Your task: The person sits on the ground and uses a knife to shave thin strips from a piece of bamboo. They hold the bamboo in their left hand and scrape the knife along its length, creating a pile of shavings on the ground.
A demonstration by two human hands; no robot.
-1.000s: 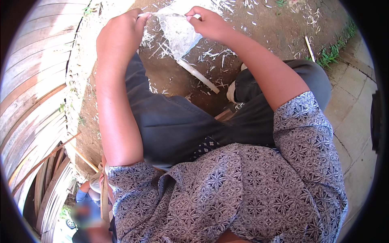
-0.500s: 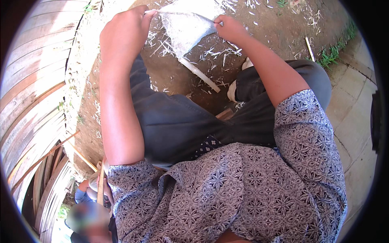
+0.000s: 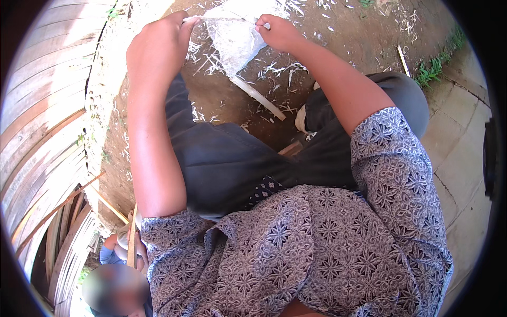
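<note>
- The left hand (image 3: 158,50) is raised near the top of the view, its fingers curled and pinched shut on the left upper corner of a clear plastic bag (image 3: 232,37).
- The right hand (image 3: 277,31) is across from it, thumb and fingers closed on the bag's right upper corner.
- The bag's top edge runs almost level between the two pinches, pulled into a fairly straight line; the hands are apart, with the bag's mouth spanning the gap.
- Below that edge the bag hangs down and narrows to a point, so its body lies under and between the hands, not inside either palm. Only the corners are gripped.
- The plastic is thin, crinkled and see-through, with the ground showing dimly behind it. Whether anything is inside cannot be told.
- Under the bag is bare brown earth (image 3: 338,53) scattered with pale shavings (image 3: 274,68).
- A pale flat stick (image 3: 259,98) lies on the earth just below the bag's tip, slanting down to the right; contact between them cannot be told.
- The person sits with knees in dark trousers (image 3: 232,164) and wears a patterned short-sleeved shirt (image 3: 327,243); both forearms reach up from it to the bag.
- A thin stick (image 3: 403,61) lies near a tuft of grass (image 3: 433,71) at the upper right, well apart from the hands.
- Paving slabs (image 3: 459,158) border the earth on the right.
- Curved wooden planks (image 3: 42,121) fill the left side.
- At the lower left another person (image 3: 113,285) is partly in view, far from the bag.
</note>
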